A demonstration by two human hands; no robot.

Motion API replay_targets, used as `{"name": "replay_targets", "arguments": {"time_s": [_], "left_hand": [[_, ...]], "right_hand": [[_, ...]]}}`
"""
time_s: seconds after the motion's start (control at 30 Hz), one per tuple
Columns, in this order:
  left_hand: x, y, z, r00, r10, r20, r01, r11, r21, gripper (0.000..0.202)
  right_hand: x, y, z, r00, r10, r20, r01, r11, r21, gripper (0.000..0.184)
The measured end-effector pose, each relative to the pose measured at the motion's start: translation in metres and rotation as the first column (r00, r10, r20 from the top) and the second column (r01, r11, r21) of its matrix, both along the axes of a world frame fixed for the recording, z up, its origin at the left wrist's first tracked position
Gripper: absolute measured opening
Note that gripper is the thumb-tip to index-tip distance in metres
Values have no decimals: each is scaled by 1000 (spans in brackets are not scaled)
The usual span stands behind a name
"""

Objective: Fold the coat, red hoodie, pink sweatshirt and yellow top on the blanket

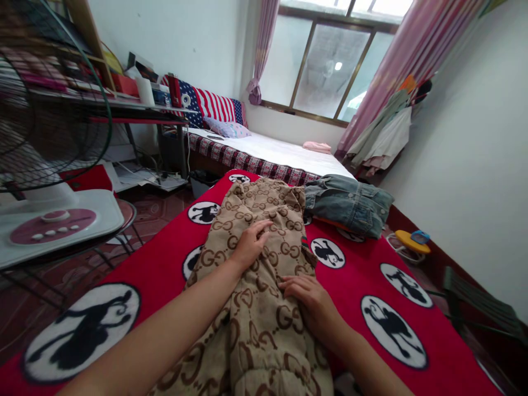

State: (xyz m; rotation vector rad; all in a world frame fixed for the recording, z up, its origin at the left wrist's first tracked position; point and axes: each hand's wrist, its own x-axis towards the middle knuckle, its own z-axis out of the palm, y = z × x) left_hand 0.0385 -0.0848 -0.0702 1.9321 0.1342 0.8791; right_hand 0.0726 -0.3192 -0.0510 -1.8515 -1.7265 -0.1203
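Observation:
A tan garment (256,324) printed with brown letter shapes lies stretched along the red blanket (358,286) in front of me. My left hand (250,242) rests on its upper middle, fingers stretched flat on the cloth. My right hand (310,300) lies flat on the garment's right edge, fingers together and pointing left. Neither hand grips anything. A folded blue denim jacket (348,202) sits just beyond the garment, to the right.
A standing fan (49,165) is close at the left. A desk (124,104) with clutter stands behind it. A bed (272,151) with pillows runs under the window. Clothes (385,135) hang at the right wall. A yellow toy (412,241) lies on the floor.

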Motion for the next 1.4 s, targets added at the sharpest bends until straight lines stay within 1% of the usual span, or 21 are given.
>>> {"name": "replay_targets", "arguments": {"time_s": [0.1,0.17,0.2,0.27,0.33,0.37,0.43,0.5,0.6,0.67,0.77,0.83,0.9,0.97,1.03,1.1,1.17,1.23,1.27,1.33,1.4], "left_hand": [[-3,-4,-2,999,-24,-31,28,992,122,32],[-7,-5,2,1000,4,-31,2,978,207,32],[-9,-4,5,999,36,-23,-29,965,262,32],[-10,5,13,991,135,-1,-125,919,375,33],[-6,24,24,964,264,-2,-237,871,430,37],[-1,37,29,944,328,-26,-286,857,428,39],[10,67,38,903,419,-96,-353,850,391,39],[23,98,44,871,465,-160,-391,852,349,37],[44,137,48,850,476,-226,-406,865,296,39],[58,156,49,857,435,-277,-374,894,248,41],[80,173,49,878,346,-332,-311,938,154,42],[90,179,47,888,309,-341,-295,951,92,44],[94,181,44,898,281,-338,-281,958,50,49],[92,180,39,908,246,-339,-247,968,38,54],[84,177,35,916,206,-343,-197,978,61,57],[69,171,32,922,176,-344,-148,983,108,59],[48,164,33,925,160,-344,-110,981,159,58],[18,153,34,929,131,-346,-38,964,264,56],[0,147,36,931,106,-349,19,942,335,55],[-41,133,39,931,36,-364,154,864,480,53],[-84,117,43,918,-36,-396,265,797,543,54]], "right_hand": [[-2,-1,-7,998,-4,-70,-4,993,-114,25],[-5,-3,-7,997,-21,-74,10,988,-155,26],[-6,-4,-7,997,-27,-76,14,986,-165,27],[-9,-7,-4,995,-36,-92,21,986,-166,29],[-12,-7,-2,989,-54,-137,31,987,-159,27],[-12,-7,-2,983,-68,-170,42,988,-151,24],[-12,-3,-3,965,-92,-246,65,991,-114,19],[-10,4,-6,952,-93,-293,80,995,-55,28],[-9,13,-14,962,-95,-256,96,995,-7,46],[-9,15,-18,968,-108,-227,106,994,-21,51],[-10,13,-21,966,-105,-234,101,994,-32,53],[-11,11,-22,967,-95,-238,94,995,-14,52],[-10,10,-22,966,-86,-244,89,996,1,51],[-10,11,-21,964,-91,-251,93,996,-4,48],[-10,12,-19,961,-99,-256,97,995,-22,43],[-10,12,-18,962,-96,-256,92,995,-31,39],[-11,11,-17,966,-77,-248,74,997,-22,38],[-13,9,-17,972,-61,-226,63,998,2,39],[-13,7,-18,977,-55,-204,60,998,21,42],[-13,4,-18,992,-32,-121,41,996,77,47],[-11,1,-16,999,38,15,-40,993,113,36]]}}
